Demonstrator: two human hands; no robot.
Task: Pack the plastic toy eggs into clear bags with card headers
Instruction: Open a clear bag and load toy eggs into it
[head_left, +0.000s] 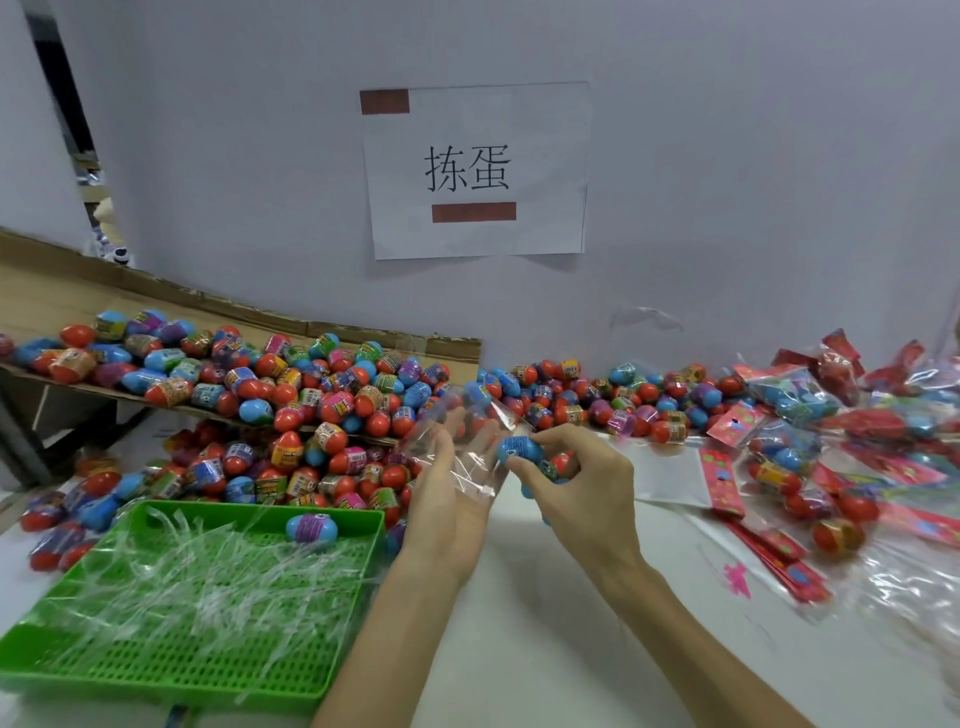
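Observation:
A clear plastic bag (470, 410) stands open in front of me, with the straight fingers of my left hand (447, 483) inside its mouth. My right hand (576, 483) grips several toy eggs, and a blue egg (519, 449) sits between thumb and fingers right at the bag's opening. A big heap of red, blue and purple eggs (322, 400) lies behind and to the left. Pink card headers (719, 475) lie on the table to the right.
A green perforated tray (156, 670) full of clear plastic strips, with one purple-banded egg (311, 529), sits at the front left. Filled bags with red headers (810, 410) pile up at the right. A cardboard box flap (208, 312) props eggs at the back left. A paper sign hangs on the wall.

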